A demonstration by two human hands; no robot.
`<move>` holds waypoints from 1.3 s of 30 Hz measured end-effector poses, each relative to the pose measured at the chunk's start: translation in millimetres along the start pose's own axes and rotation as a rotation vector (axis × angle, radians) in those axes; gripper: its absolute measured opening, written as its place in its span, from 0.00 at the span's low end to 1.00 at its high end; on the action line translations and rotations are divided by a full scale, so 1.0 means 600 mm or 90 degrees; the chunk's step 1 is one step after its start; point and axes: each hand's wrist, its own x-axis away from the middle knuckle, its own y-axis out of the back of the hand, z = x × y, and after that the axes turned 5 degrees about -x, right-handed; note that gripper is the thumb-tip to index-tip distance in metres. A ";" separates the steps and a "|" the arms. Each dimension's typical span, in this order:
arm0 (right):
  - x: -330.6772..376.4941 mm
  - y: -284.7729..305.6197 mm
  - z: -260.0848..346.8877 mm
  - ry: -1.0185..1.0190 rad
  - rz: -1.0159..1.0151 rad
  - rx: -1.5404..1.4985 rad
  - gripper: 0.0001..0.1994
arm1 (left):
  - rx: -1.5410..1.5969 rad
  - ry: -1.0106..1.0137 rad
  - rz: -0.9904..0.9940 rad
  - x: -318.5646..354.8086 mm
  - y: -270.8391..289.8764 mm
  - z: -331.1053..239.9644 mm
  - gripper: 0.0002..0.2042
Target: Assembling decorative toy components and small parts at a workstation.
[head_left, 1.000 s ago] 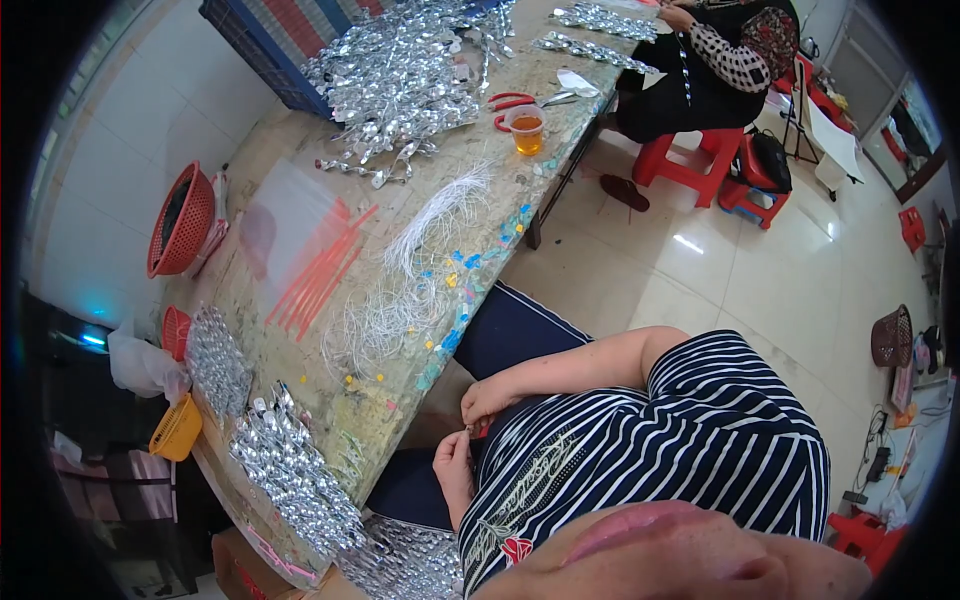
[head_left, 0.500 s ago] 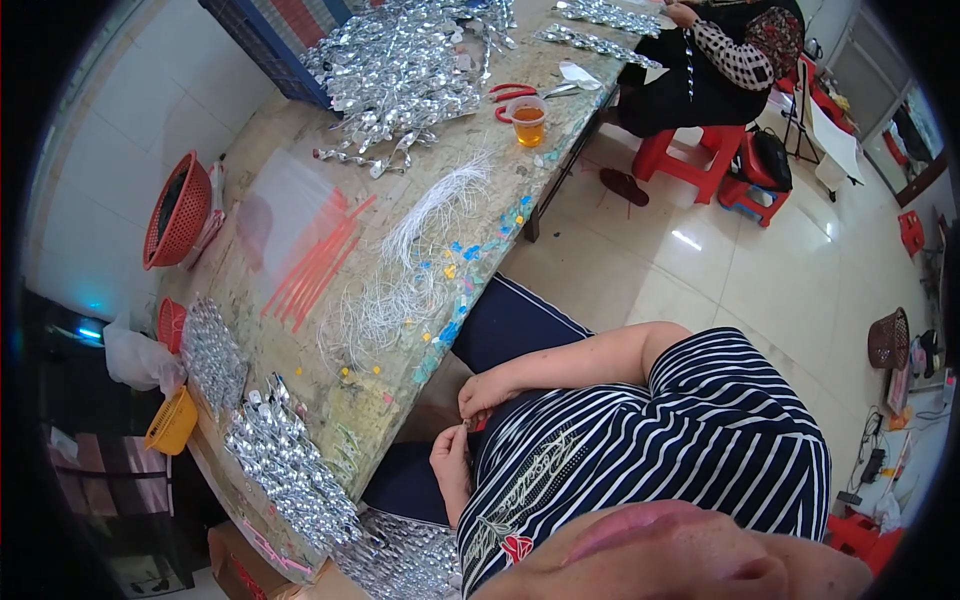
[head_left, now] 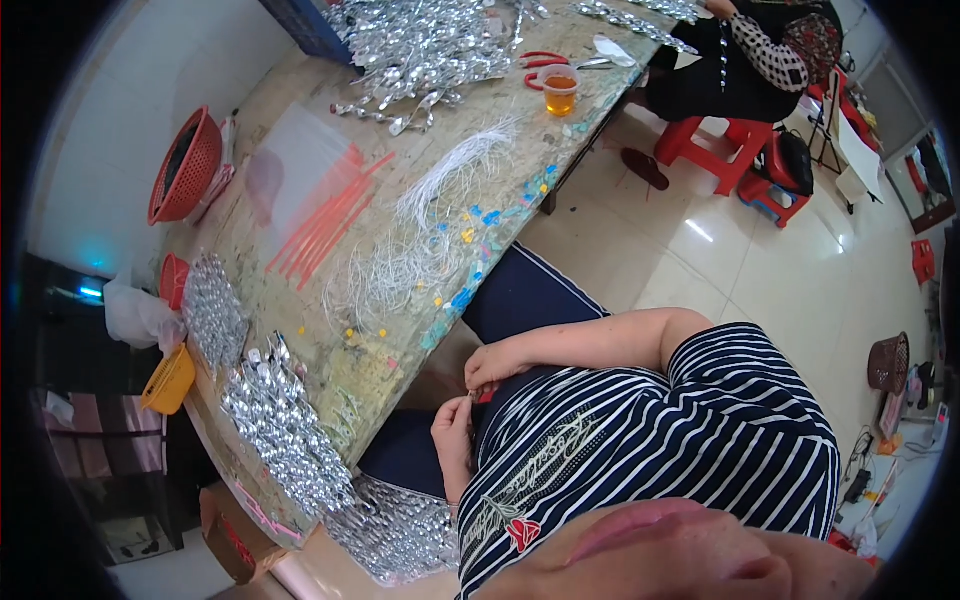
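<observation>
My right hand [head_left: 485, 368] and my left hand [head_left: 453, 430] meet in front of my striped shirt, just off the table's edge and above my lap. The fingers of both are pinched together around something too small to make out. A bit of red shows beside the fingertips. Nearest on the table [head_left: 400, 365] lies a loose tangle of white threads [head_left: 385, 275], with a straighter bundle of white threads [head_left: 455, 170] beyond it. Shiny silver twisted strips [head_left: 285, 430] are heaped at the table's near left end. More of these silver strips [head_left: 400, 535] are piled below, beside my leg.
Red strips [head_left: 325, 225] rest on a clear plastic sheet [head_left: 295, 150]. A cup of amber liquid [head_left: 560, 92] and red-handled pliers [head_left: 543, 60] stand farther along, near a large silver heap [head_left: 420, 45]. Another person [head_left: 765, 60] sits on a red stool [head_left: 715, 145]. Baskets [head_left: 187, 165] line the wall side.
The whole view has shifted a little, so the table and its things sit higher and more to the right. My hands stay pinched together in nearly the same place.
</observation>
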 end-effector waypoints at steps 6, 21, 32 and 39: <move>-0.005 0.001 0.001 -0.014 -0.005 -0.011 0.10 | -0.010 -0.003 0.002 -0.001 0.004 0.001 0.05; 0.000 -0.004 0.002 -0.008 0.002 -0.019 0.09 | -0.008 -0.013 -0.003 0.004 0.003 0.001 0.04; -0.001 0.001 0.003 -0.006 -0.002 -0.022 0.08 | 0.015 -0.001 0.005 0.004 0.004 -0.001 0.04; 0.009 0.002 0.009 -0.021 -0.015 -0.066 0.09 | 0.004 0.008 0.000 0.005 0.006 0.000 0.04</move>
